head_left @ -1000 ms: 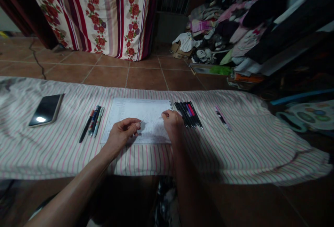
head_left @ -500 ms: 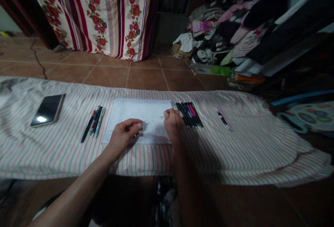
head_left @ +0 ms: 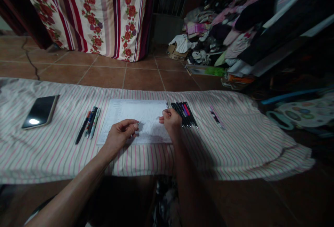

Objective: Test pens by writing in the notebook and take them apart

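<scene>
Differs from half a second ago mainly at the right hand [head_left: 171,119]: uncurls from a closed fist into a looser pinch, with fingers pointing leftward over the page. Probably means a grip being eased or reset on that side. Shows a small pale spot near those fingertips, too blurred to name; cannot tell whether anything is held there.

Matches the earlier pictures at the left hand [head_left: 120,134]: pinches narrowly, thumb against forefinger, on a thin, pale, needle-like piece [head_left: 140,122] pointing up and to the right. Sits above the white, spiral-bound paper pad with faint printed lines [head_left: 141,108], between both hands, apart from the right fingertips. Seems, as a judgement, to leave the handling of this small piece midway, with the gap between hands hardly altered.

Leaves the rest unmoved on the pink-and-grey striped pale cloth [head_left: 235,143]: just right of the pad, a row of slim black pens with purple and red accents [head_left: 184,114]; farther right, a single pink, black and white pen [head_left: 216,117]; to the left, four dark and pale patterned pens [head_left: 92,122], then a dark-screened, flat phone [head_left: 40,110]. Slides everything slightly leftward in view, likely from a small head turn.
</scene>
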`<action>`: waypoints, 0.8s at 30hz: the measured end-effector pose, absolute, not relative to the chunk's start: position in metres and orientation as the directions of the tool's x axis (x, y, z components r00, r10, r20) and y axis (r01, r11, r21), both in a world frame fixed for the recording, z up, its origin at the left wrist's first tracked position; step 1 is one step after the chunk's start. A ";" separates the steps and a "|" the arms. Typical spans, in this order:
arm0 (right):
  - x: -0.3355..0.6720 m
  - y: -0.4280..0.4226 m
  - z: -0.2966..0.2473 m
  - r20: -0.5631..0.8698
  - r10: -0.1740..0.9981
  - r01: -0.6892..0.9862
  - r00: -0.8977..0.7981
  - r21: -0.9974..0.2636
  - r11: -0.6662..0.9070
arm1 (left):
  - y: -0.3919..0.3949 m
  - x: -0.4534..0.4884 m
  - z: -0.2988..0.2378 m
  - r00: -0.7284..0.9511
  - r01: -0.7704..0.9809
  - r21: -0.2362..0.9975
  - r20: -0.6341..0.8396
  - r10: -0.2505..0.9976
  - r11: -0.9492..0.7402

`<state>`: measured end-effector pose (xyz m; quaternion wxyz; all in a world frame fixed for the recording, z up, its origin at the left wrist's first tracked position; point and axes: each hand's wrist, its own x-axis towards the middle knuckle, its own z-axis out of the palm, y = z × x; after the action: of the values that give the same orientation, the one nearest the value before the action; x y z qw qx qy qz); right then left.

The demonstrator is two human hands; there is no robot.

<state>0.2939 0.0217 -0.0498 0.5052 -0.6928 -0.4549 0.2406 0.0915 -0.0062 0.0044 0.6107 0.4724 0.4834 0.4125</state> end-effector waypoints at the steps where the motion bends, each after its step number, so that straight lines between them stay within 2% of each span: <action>1: 0.295 0.021 -0.050 0.098 0.876 0.350 0.472 -0.933 -0.085 | -0.006 0.092 0.004 0.191 -0.045 0.976 -0.199 0.961 0.211; 13: 0.309 0.020 -0.052 0.070 0.881 0.180 0.467 -0.983 -0.017 | -0.007 0.095 0.004 0.185 -0.024 0.978 -0.199 0.962 0.207; 20: 0.291 0.008 -0.027 -0.102 0.912 -0.190 0.398 -0.981 -0.027 | -0.007 0.103 0.002 0.208 -0.007 0.978 -0.203 0.957 0.209; 24: 0.276 -0.002 -0.012 -0.175 0.935 -0.296 0.308 -0.952 -0.081 | -0.009 0.108 0.004 0.219 -0.036 0.975 -0.205 0.954 0.218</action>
<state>0.2758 -0.0019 -0.0124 0.6080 -0.5330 -0.3001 0.5061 0.1079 -0.0087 0.0038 0.6163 0.4793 0.4786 0.4017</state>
